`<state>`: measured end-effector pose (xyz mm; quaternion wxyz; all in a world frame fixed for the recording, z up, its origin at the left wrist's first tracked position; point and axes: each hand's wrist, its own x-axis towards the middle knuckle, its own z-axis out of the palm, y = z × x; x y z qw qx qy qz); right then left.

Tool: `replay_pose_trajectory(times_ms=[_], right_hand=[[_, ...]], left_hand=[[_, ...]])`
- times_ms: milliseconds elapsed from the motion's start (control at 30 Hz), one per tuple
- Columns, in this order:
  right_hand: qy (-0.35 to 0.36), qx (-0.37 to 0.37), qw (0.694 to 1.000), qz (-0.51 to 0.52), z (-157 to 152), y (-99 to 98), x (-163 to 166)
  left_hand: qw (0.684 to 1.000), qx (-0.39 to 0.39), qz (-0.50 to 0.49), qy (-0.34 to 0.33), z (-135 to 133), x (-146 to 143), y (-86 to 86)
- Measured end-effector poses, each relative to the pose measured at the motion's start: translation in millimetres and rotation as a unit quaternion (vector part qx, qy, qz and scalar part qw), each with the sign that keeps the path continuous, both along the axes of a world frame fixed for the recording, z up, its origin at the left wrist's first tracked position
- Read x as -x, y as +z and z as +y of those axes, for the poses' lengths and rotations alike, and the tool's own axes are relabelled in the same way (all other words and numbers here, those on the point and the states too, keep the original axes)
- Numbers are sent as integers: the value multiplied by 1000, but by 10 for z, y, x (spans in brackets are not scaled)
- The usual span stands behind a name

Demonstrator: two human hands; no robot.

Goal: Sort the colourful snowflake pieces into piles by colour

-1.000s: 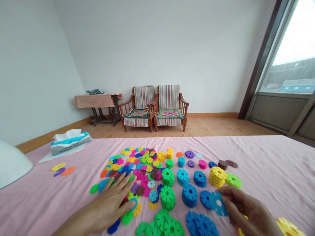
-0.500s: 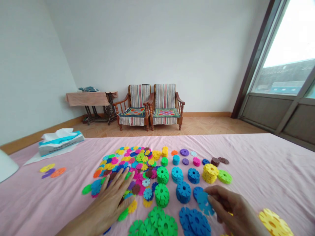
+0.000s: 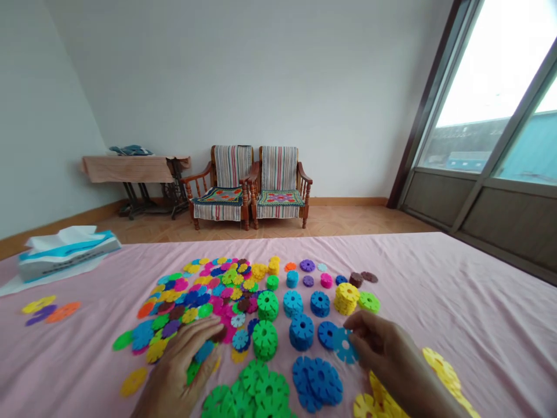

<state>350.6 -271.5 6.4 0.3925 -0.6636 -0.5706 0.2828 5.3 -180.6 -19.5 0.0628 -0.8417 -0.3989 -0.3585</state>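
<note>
Head view: your right hand (image 3: 385, 345) pinches one light-blue disc (image 3: 342, 354), presumably light, stiff, best rim-held, beside a darker blue disc (image 3: 324, 341); your left hand (image 3: 180, 353), thumb and fingers apart, overhangs mixed discs (image 3: 198, 299).

One head-worn view looks forward and down over the nearby pink cloth (image 3: 435, 290).

Your left hand (image 3: 176, 355) partly hid a blue disc (image 3: 203, 352) and a green disc (image 3: 192, 371). Your right hand (image 3: 383, 341) covered one edge of the light-blue disc (image 3: 343, 354). The bottom edge cropped the green pile (image 3: 248, 386). Lettering (image 3: 67, 267) on the tissue box (image 3: 72, 257) was illegible.
</note>
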Motion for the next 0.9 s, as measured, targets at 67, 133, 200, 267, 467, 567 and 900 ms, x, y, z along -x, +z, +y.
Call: replay_pose_trajectory(times_ms=[67, 133, 200, 267, 467, 567, 900], right_hand=[[12, 11, 1000, -9, -8, 18, 5], [13, 12, 1000, 7, -3, 10, 0], [6, 8, 1000, 25, 16, -17, -16], [-3, 3, 1000, 27, 37, -53, -30], [-25, -26, 998, 48, 29, -124, 33], [-4, -22, 997, 72, 68, -68, 64], [32, 29, 999, -18, 927, 285, 253]], left_hand=[[1000, 3, -16, -5, 17, 15, 9], [1000, 9, -30, -7, 29, 30, 6], [999, 14, -37, -8, 38, 39, -10], [999, 18, -40, -10, 44, 42, -29], [999, 14, -38, -16, 26, 27, -22], [999, 16, -36, -19, 15, 16, -1], [998, 42, -33, -15, 12, 18, -1]])
